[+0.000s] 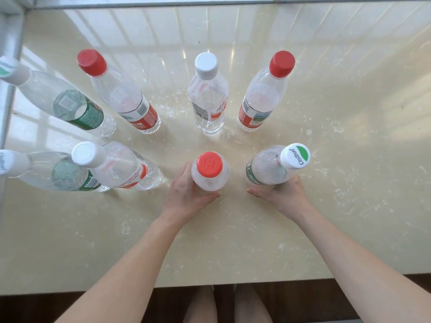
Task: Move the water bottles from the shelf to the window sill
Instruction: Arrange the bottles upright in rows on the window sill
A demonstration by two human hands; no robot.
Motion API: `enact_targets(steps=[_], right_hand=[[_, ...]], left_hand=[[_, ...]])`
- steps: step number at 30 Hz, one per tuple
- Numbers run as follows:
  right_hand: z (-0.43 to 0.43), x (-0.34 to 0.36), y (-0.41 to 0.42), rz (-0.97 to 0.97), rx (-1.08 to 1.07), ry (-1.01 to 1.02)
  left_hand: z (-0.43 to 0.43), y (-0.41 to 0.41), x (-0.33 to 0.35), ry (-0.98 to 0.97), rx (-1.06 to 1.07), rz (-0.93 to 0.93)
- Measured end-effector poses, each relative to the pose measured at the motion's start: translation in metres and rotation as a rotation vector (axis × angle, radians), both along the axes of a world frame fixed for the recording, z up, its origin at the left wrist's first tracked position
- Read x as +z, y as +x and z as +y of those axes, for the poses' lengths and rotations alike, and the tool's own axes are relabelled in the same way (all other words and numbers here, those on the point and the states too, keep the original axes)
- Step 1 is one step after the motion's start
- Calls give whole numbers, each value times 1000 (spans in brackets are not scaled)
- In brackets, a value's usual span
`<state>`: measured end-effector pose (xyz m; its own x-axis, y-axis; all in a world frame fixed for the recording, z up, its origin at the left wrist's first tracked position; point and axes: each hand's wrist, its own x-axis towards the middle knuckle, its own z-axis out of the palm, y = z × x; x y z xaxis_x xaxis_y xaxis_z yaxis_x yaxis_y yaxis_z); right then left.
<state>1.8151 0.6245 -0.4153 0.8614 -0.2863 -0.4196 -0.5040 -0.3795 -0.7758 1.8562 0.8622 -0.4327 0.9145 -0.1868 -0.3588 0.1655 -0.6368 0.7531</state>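
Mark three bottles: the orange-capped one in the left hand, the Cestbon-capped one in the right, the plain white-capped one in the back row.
orange-capped bottle (pixel 209 164): head view, centre of its cap.
Cestbon-capped bottle (pixel 295 156): head view, centre of its cap.
plain white-capped bottle (pixel 206 62): head view, top of its cap.

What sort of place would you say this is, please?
Probably an indoor window sill: a glossy cream stone ledge meets a window frame at its far edge, daylight reflects off it, and dark floor shows below its near edge. Bottles stand on it.
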Motion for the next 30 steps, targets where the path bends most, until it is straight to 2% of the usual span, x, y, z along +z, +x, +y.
enact_targets(steps=[4, 9, 15, 19, 24, 30], right_hand=[[-18, 7, -6, 139, 207, -185], [-52, 56, -12, 184, 363, -372], [-76, 139, 10, 71, 514, -586], [-86, 176, 43, -80, 532, -652], [-83, 193, 87, -143, 544, -646], [-65, 166, 111, -79, 551, -531]], left_hand=[[9, -7, 20, 53, -50, -14], [26, -31, 94, 182, -109, -132], [32, -35, 228, 349, -40, -440], [19, -5, 281, 386, -5, -533], [-12, 58, 265, 417, -95, -501], [-28, 102, 212, 542, -240, -356]])
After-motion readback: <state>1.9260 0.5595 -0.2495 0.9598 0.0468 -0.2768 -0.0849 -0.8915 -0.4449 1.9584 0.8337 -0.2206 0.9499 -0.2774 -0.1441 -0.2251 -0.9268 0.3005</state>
